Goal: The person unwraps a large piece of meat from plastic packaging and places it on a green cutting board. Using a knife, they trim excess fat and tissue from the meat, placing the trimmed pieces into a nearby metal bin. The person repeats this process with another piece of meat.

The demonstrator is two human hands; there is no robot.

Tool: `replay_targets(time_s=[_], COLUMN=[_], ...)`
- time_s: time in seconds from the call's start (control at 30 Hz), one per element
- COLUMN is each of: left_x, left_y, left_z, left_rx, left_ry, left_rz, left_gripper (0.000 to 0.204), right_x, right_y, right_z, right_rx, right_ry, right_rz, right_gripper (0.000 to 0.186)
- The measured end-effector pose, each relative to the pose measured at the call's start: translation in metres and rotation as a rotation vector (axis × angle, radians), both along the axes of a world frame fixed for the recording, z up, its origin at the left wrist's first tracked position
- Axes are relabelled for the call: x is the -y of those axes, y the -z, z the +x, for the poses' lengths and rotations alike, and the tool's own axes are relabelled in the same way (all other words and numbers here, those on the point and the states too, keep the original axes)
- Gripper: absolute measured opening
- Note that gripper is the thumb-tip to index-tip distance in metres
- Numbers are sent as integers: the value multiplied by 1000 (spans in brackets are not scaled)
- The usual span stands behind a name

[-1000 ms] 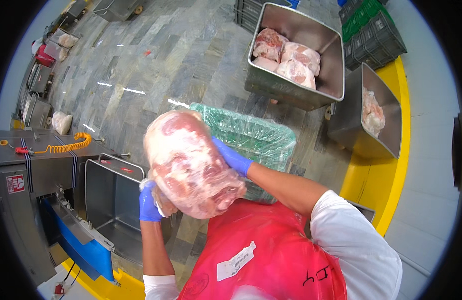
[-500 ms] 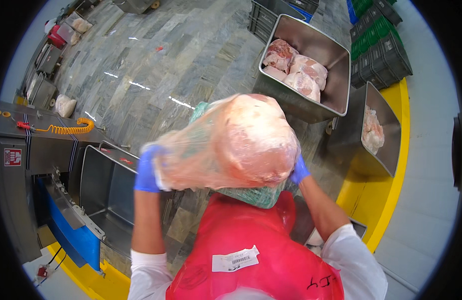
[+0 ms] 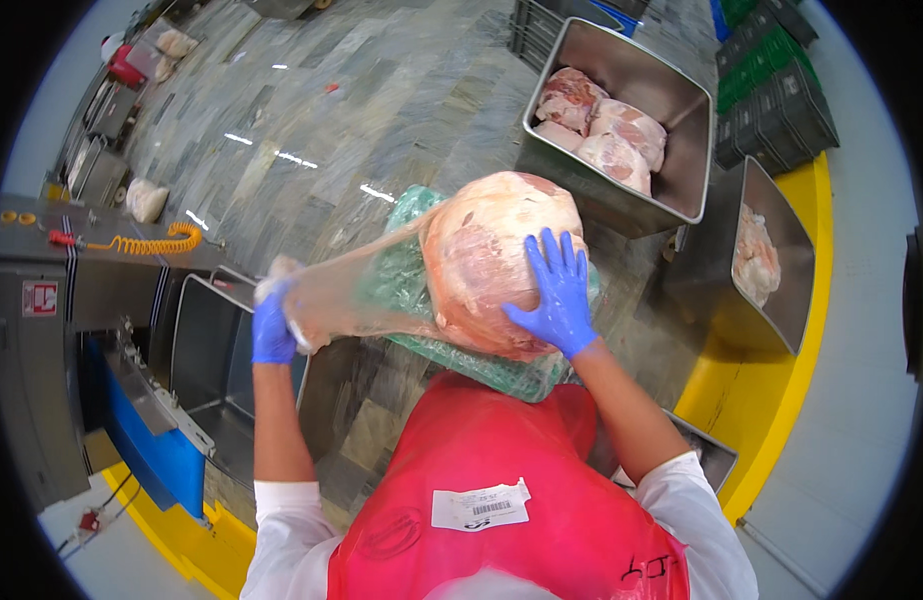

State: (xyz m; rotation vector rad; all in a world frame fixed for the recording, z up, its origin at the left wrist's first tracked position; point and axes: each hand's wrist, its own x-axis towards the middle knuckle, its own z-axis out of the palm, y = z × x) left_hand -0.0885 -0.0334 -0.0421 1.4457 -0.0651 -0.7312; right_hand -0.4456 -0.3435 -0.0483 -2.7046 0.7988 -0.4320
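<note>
A large piece of pink and white meat [image 3: 486, 210] in clear plastic rests over a green crate [image 3: 411, 220] lined with clear film. My left hand [image 3: 274, 325], in a blue glove, is closed on the gathered end of the plastic bag [image 3: 361, 290], which stretches taut leftward from the meat. My right hand [image 3: 556, 295], also gloved blue, lies open on the meat's front right side, fingers spread.
A steel bin with several meat pieces [image 3: 616, 160] stands at back right, another steel bin [image 3: 701, 270] at right beside a yellow ledge [image 3: 811, 250]. Stacked crates [image 3: 771, 110] line the right wall. A steel machine [image 3: 31, 370] and an empty steel bin [image 3: 211, 370] are at left.
The meat has moved up and rightward from between my hands onto the green crate. My left hand has drawn the bag's end out leftward; my right hand has shifted onto the meat's face, fingers spread.
</note>
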Motion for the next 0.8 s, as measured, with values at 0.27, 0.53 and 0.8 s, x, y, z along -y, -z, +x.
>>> replay_targets(time_s=[0.27,0.53,0.8], left_x=[80,87,5], left_y=[80,133,131], left_z=[-60,-100,-79], left_rx=[107,302,177], left_ry=[248,323,96], left_rz=[139,144,114], left_gripper=[60,91,77], right_x=[8,63,71], right_y=[8,24,37], right_z=[54,16,-55], right_rx=[8,72,-1], right_ry=[-67,204,377], right_rz=[-142,32,3], right_gripper=[34,13,10])
